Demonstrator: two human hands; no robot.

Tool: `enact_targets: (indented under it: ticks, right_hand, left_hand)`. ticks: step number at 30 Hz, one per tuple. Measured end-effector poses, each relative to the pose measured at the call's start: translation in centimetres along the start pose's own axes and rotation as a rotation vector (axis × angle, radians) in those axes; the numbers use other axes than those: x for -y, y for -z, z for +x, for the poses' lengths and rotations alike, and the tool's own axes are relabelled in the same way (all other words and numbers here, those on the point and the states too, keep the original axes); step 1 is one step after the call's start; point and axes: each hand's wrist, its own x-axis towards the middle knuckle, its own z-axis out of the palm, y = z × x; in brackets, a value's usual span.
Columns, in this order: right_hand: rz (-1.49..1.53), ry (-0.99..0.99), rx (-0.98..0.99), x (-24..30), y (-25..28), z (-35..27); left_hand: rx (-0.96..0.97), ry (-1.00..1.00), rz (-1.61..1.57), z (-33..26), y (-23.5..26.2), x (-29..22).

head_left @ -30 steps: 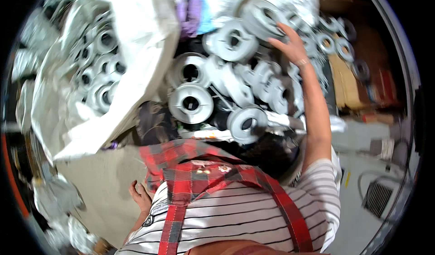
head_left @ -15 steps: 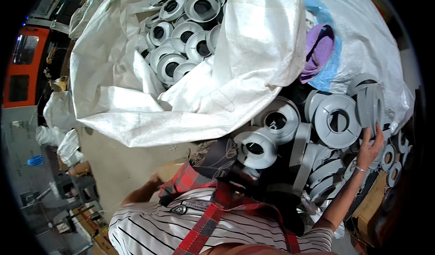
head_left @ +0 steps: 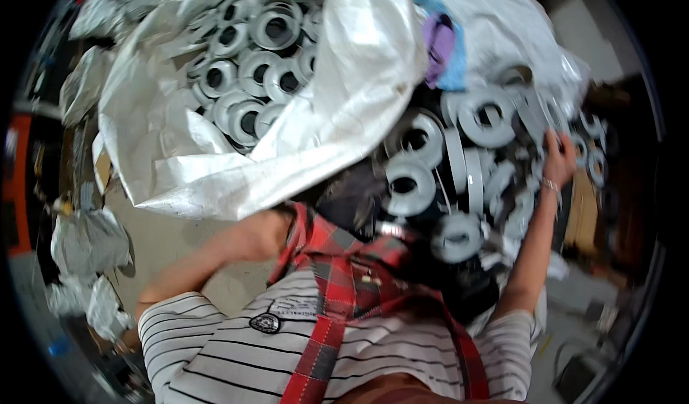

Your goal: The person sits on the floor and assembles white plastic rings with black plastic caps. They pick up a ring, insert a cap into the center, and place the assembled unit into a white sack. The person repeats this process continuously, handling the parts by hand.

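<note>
Overhead, white sack [head_left: 344, 117] crowds rings [head_left: 416, 181].

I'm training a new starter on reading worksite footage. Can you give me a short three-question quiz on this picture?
1. True or false: the right hand is up on the heap of grey metal rings.
2. What holds the other batch of rings at upper left?
A. a wooden crate
B. a white woven bulk sack
C. a wire basket
3. Can you see what the left hand is holding?

Key:
1. True; its fingers rest against a ring at the heap's right side.
2. B
3. No; the left forearm runs up under the sack's edge and red plaid cloth overlaps it.
</note>
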Motion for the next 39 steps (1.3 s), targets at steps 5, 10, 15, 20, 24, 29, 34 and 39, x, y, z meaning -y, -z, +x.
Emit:
enact_targets:
  ticks: [5, 10, 15, 20, 24, 29, 34, 39]
  right_hand:
    - [-0.276, -0.171, -0.042, 4.4, 1.2, -2.3]
    - [-0.19, -0.179, -0.076, 5.0, 3.4, -4.2]
    - [-0.088, -0.244, -0.199, 4.2, 4.7, -5.7]
    - [-0.021, -0.282, -0.353, 3.4, 4.9, -6.2]
    - [0.062, -0.279, -0.449, 7.1, 5.4, -6.7]
    - [1.252, -0.333, 0.043, 13.4, 8.2, -9.1]
    - [1.065, -0.659, 0.311, 17.0, 5.2, -16.4]
    - [-0.618, 0.849, 0.99, 12.7, 5.1, -24.9]
  left_hand:
    - [-0.834, -0.336, -0.131, -2.1, 7.3, -2.9]
    - [-0.639, -0.046, -0.016, 6.6, 0.9, 8.5]
    - [-0.662, 0.036, -0.385, 8.1, -2.6, 12.3]
    - [-1.064, -0.422, -0.476, 6.3, 1.8, 2.1]
    - [-0.67, -0.711, -0.778, 6.8, 1.9, -9.7]
    - [-0.627, -0.747, -1.077, 13.5, -1.2, -15.2]
    - [0.27, -0.771, -1.786, 14.4, -3.1, -16.9]
    - [-0.329, -0.619, -1.62, 15.4, -1.5, -11.5]
